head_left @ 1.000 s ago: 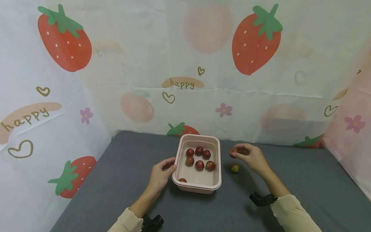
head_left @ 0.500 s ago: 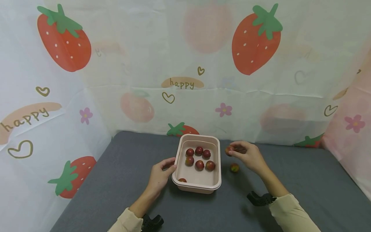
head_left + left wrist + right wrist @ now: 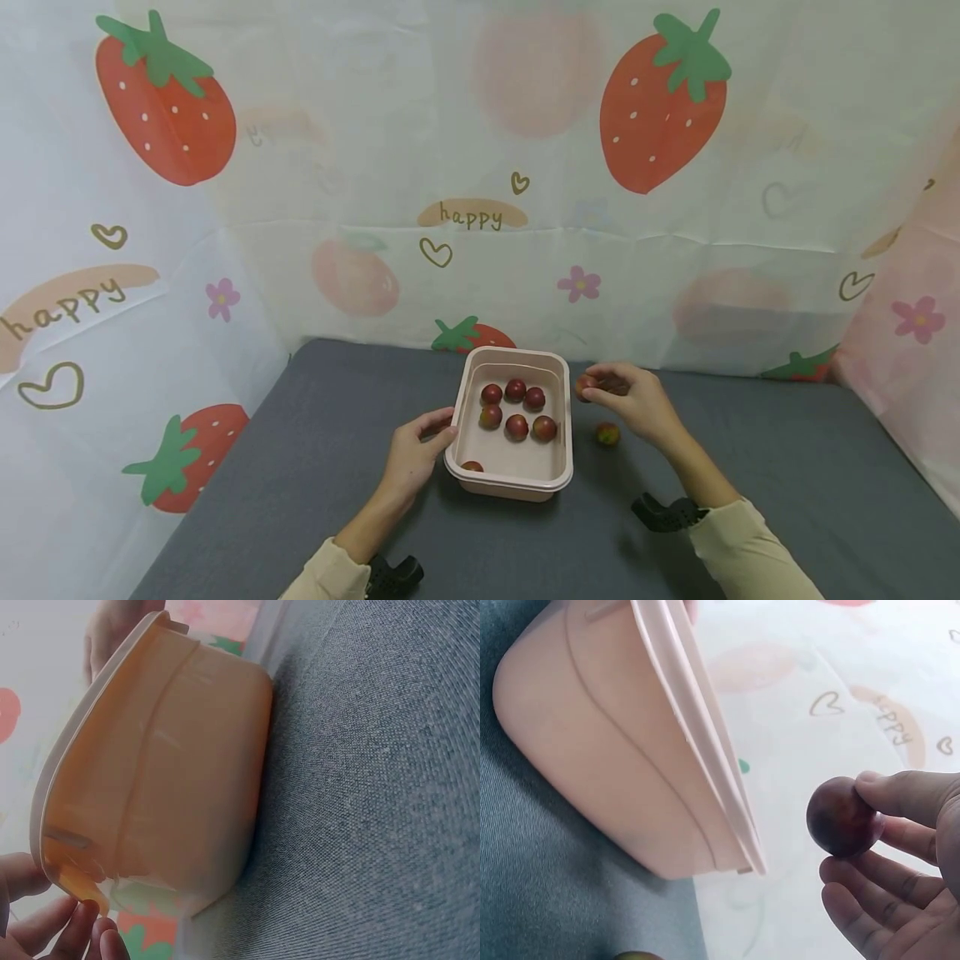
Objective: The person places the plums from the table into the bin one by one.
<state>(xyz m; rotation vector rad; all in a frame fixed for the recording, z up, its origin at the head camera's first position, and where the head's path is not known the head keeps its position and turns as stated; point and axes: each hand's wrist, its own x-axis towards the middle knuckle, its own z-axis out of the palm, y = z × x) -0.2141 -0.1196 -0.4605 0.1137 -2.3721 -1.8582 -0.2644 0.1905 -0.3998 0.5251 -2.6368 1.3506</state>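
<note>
A pale pink plastic container [image 3: 512, 477] stands on the grey cloth, with several dark red plums [image 3: 517, 427] inside it. At its left side my left hand [image 3: 414, 454] grips the rim, thumb on the edge and fingers curled beneath, as the left wrist view shows. My right hand [image 3: 632, 402] holds a plum [image 3: 844, 817] between thumb and fingertips, just outside the container's right rim and apart from it. Another plum [image 3: 607, 433], reddish with a green-yellow patch, lies on the cloth right of the container, below my right hand.
Grey cloth [image 3: 322, 400] covers the table around the container. Behind it hangs a white curtain [image 3: 480, 283] printed with strawberries, hearts and flowers. Each wrist carries a black camera mount [image 3: 667, 512].
My right hand has moved left with the plum, coming closer to the container's rim. The left hand, the container and the plum on the cloth have stayed in place.
</note>
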